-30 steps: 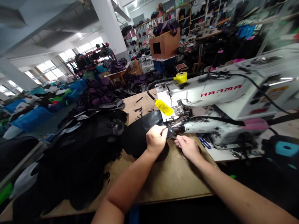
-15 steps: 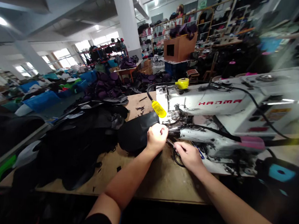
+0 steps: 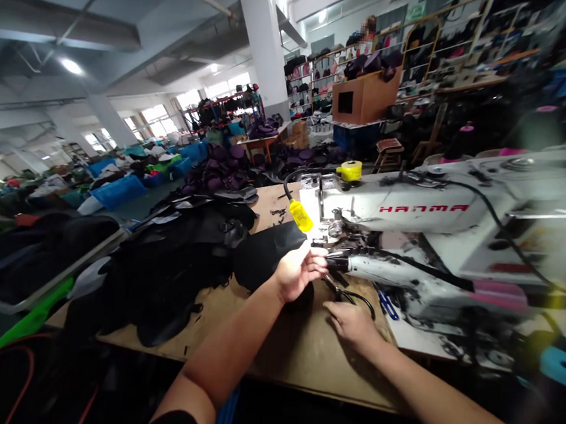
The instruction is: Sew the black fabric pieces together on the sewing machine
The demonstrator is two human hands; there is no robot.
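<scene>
A black piece of material (image 3: pixel 263 253) with a smooth, curved surface sits at the working end of a white sewing machine (image 3: pixel 362 202). At its right edge is my left hand (image 3: pixel 297 275), palm turned partly toward me, thumb raised and fingers loosely bent and apart. The hand hides part of the piece and the stitching area. Below the machine's lower arm (image 3: pixel 381 270), black-handled scissors (image 3: pixel 349 294) lie on the wooden table. My right hand (image 3: pixel 352 325) is just in front of them, fingers pointing left and slightly apart, with nothing visible in them.
Dark cut material (image 3: pixel 160 274) is heaped on the table's left side. A yellow lamp (image 3: pixel 301 216) on a flexible black neck hangs above the left hand. Blue-handled snips (image 3: pixel 387 304) lie right of the scissors. The wooden tabletop (image 3: pixel 300 363) ends close to me.
My left hand has opened from a closed grip. My right hand has drawn down toward me, away from the scissors it was touching. The camera view has shifted left and up.
</scene>
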